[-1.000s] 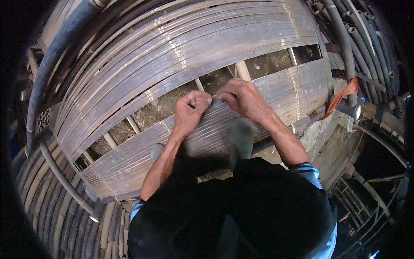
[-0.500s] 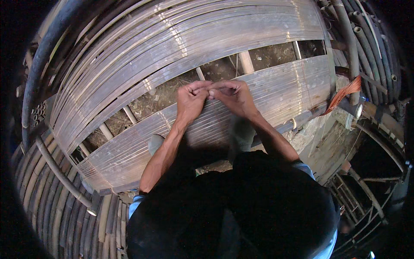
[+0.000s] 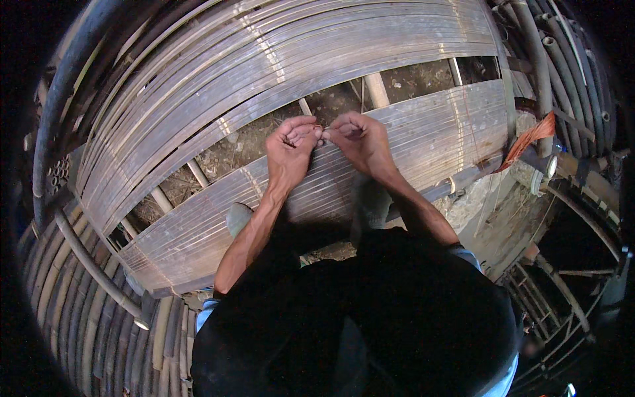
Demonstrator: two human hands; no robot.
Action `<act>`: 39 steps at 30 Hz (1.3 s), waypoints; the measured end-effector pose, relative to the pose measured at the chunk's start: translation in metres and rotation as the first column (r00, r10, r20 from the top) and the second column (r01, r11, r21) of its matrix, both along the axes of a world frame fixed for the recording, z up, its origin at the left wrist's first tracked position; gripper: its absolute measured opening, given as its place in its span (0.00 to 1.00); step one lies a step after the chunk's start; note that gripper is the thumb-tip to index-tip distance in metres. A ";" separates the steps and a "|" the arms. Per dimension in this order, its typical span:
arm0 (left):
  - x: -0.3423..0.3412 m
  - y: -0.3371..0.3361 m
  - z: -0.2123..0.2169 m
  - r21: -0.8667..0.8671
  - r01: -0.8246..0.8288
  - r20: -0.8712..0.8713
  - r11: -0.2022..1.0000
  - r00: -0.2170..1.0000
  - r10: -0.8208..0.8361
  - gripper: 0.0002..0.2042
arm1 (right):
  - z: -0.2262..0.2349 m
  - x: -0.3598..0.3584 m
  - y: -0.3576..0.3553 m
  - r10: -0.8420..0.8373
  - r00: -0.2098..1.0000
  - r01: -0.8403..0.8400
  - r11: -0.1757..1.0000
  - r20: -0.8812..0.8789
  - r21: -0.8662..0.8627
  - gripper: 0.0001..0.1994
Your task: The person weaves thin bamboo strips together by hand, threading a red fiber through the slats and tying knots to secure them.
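My left hand is closed in a pinch, with a small loop of thin orange string showing at its fingertips. My right hand pinches at the same spot, its thumb and forefinger almost touching the left ones; the string seems to run between both. Beneath them lies the near panel of split bamboo slats, with thin string running across its slats. Past a gap, a wider slatted panel curves away. Pale crosspieces bridge the gap under the panels.
A bundle of orange strands hangs over a bamboo pole at the right. Stacked bamboo poles fill the lower left, and more poles stand at the upper right. A thick dark pole bends along the left side.
My fingertips have drawn slightly apart, and the right hand has turned a little to the right. A small orange loop now shows between them.
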State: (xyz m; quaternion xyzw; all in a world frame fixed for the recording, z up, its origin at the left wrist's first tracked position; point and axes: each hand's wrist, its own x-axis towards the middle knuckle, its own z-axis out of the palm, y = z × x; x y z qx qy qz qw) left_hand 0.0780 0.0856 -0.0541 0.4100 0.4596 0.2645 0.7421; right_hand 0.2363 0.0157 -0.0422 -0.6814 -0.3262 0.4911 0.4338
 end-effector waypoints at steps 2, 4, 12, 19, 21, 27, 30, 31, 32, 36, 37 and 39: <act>-0.001 0.000 0.003 0.013 0.038 -0.053 0.999 0.998 -0.037 0.11 | 0.007 0.002 0.002 0.066 0.989 -0.065 0.998 0.135 -0.014 0.07; 0.000 -0.003 0.004 0.072 0.033 -0.077 0.997 0.997 -0.027 0.10 | 0.007 -0.001 0.000 0.050 0.993 -0.048 0.999 0.112 -0.015 0.08; 0.008 -0.005 0.024 0.214 0.100 -0.289 0.972 0.957 -0.034 0.10 | -0.011 -0.005 -0.007 -0.007 0.986 -0.007 0.996 0.169 0.085 0.10; -0.001 -0.002 0.007 0.100 -0.010 -0.189 0.995 0.982 0.029 0.10 | 0.001 -0.016 -0.001 -0.070 0.974 0.047 0.993 0.215 0.111 0.04; -0.004 0.000 0.008 0.085 0.000 -0.183 0.996 0.983 0.016 0.10 | 0.001 -0.013 -0.001 -0.027 0.970 0.001 0.994 0.242 0.107 0.04; -0.004 0.007 0.021 -0.052 -0.046 -0.190 0.998 0.981 0.036 0.11 | 0.006 -0.016 0.003 0.068 0.847 -0.196 0.962 0.527 0.191 0.05; -0.009 0.010 0.010 -0.115 -0.059 -0.093 0.992 0.995 0.048 0.11 | 0.003 -0.013 0.002 0.097 0.883 -0.193 0.967 0.459 0.166 0.08; -0.009 0.012 0.008 -0.153 -0.037 -0.111 0.988 0.994 0.020 0.11 | -0.003 -0.009 0.001 0.100 0.902 -0.188 0.967 0.421 0.171 0.08; -0.008 0.014 0.006 -0.191 -0.014 -0.128 0.981 0.992 -0.011 0.12 | -0.007 -0.006 0.000 0.101 0.919 -0.180 0.968 0.382 0.176 0.08; 0.001 0.020 0.017 -0.045 0.106 -0.235 0.993 0.965 -0.114 0.12 | -0.006 -0.007 -0.001 0.085 0.938 -0.133 0.983 0.335 0.124 0.07; -0.004 0.022 0.011 0.040 0.170 -0.283 0.985 0.947 -0.152 0.13 | -0.004 -0.009 -0.002 0.080 0.942 -0.124 0.986 0.325 0.115 0.08; -0.005 0.021 0.007 0.068 0.231 -0.334 0.971 0.922 -0.196 0.11 | -0.009 -0.014 -0.006 0.063 0.952 -0.096 0.991 0.301 0.097 0.08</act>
